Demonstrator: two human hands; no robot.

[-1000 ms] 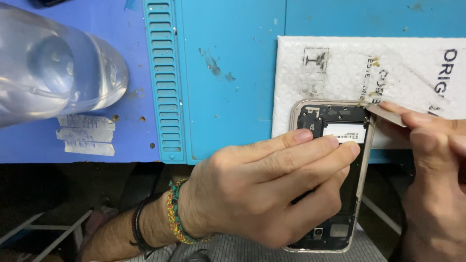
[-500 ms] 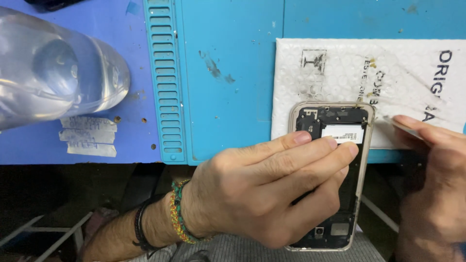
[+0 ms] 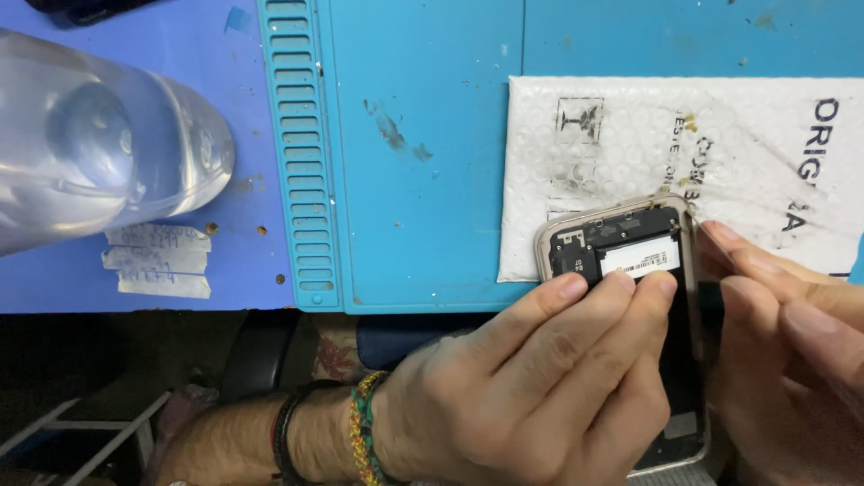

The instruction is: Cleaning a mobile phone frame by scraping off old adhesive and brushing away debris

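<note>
Here the left hand (image 3: pixel 531 396) lies flat over an opened phone (image 3: pixel 630 261), its fingers stretched across the dark inside and pressing it down, so its grip is a loose flat hold and not a closed fist. The phone, with a pale gold frame and a white label strip near its top, sits at the near edge of the desk (image 3: pixel 432 108), its upper end resting on a white padded envelope (image 3: pixel 720 144) and its lower end reaching past the edge toward the person. The right hand (image 3: pixel 792 360) is at the phone's right side, fingers drawn together against the frame; its grip looks pinched on something thin there, though what it holds cannot be told. A blue work mat (image 3: pixel 423 225) with a ribbed strip along its left side covers the desk under the envelope. Well to the left lies a clear plastic bottle (image 3: pixel 99 153) on its side, with a few strips of pale tape (image 3: pixel 157 261) stuck just below it. Braided bracelets (image 3: pixel 364 432) circle the left wrist
</note>
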